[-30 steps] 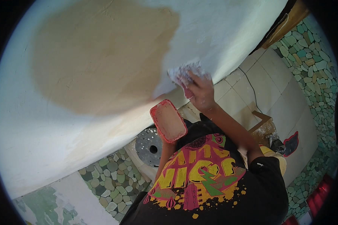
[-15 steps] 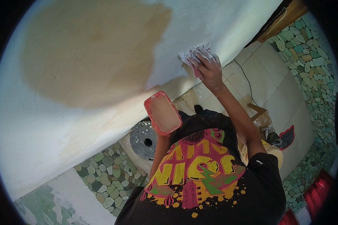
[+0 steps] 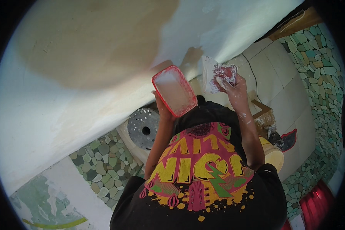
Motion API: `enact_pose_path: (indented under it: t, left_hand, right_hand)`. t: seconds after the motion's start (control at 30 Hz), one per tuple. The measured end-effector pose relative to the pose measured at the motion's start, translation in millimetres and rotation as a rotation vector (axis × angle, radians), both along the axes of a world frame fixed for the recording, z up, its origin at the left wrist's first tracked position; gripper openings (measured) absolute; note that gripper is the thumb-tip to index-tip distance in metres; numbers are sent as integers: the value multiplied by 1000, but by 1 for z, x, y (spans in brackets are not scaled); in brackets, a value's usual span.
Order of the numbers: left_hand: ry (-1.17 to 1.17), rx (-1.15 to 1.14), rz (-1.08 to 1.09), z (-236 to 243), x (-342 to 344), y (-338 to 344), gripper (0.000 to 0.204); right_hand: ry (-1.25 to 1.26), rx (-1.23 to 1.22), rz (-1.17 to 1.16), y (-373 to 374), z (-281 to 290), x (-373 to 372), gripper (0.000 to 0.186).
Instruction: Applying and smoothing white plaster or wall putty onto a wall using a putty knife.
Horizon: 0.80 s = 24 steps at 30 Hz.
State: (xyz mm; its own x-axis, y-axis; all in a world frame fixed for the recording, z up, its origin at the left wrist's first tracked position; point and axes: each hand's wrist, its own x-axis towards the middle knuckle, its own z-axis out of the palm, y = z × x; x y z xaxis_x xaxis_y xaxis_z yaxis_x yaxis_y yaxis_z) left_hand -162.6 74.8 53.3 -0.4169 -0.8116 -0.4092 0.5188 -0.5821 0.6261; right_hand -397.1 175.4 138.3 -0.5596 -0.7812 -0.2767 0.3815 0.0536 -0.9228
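Observation:
My left hand [image 3: 163, 108] supports a red rectangular plastic tub [image 3: 164, 98] from below, its fingers wrapped at the near left side. Pale, wet filler paste [image 3: 176, 91] lies in the tub, and white smears coat the rim. To the right of the tub, my right hand [image 3: 236, 90] grips a putty scraper [image 3: 209, 73], thumb pressed on its paste-smeared reddish part. The scraper's pale flat blade points left, apart from both the tub and the wall. White spots mark my right hand and wrist. Ahead rises a white wall [image 3: 103, 99] with a large tan patch [image 3: 96, 42].
Below the tub on the floor sits a dark speckled disc [image 3: 143, 128] with a central hole. A yellowish bucket [image 3: 273, 155], a cardboard piece [image 3: 264, 119] and a dark cable [image 3: 253, 78] lie to the right. Pebble-patterned flooring [image 3: 107, 168] borders pale tiles [image 3: 299, 111].
My right hand has come away from the wall, moving right and toward me, and turned so the thumb side shows. The tub has risen up and to the right in my left hand.

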Motion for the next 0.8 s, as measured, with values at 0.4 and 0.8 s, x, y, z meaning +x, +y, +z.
enact_pose_path:
  t: [0.4,0.8]
  left_hand:
    - [19,-134,-183,23,-35,10,88]
    - [74,-205,-172,19,-44,22,86]
  right_hand:
    - [979,144,378,-7,42,56,47]
    - [1085,159,356,-21,13,70,60]
